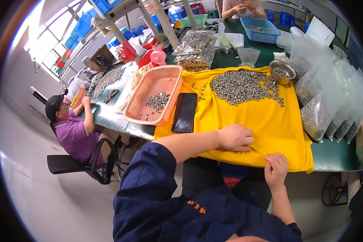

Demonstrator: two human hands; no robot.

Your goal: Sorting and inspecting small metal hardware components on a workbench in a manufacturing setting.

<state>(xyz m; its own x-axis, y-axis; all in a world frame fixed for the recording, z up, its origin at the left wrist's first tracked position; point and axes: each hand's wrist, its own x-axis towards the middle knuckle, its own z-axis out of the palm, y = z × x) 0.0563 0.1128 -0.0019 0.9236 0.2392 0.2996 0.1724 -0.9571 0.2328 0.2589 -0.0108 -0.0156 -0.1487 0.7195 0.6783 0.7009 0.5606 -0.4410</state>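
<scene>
My left hand (236,138) rests on the yellow cloth (262,129) with its fingers curled under. Whatever lies beneath those fingers is hidden. At the cloth's front edge, my right hand (276,169) is closed in a pinch; a tiny tip shows at its fingertips, too small to name. Beyond both hands, a wide pile of small silvery metal parts (242,85) is spread over the cloth. A metal bowl (285,76) with more such parts stands at the pile's right end. A black phone (184,113) lies left of my left hand.
A pink plastic basket (132,103) with some metal parts sits on the left. Bulging clear bags of parts (318,113) crowd the right side. Stacked bags (194,48) and a blue basin (260,35) stand farther back. A seated person (74,125) works at left, another beyond the basin.
</scene>
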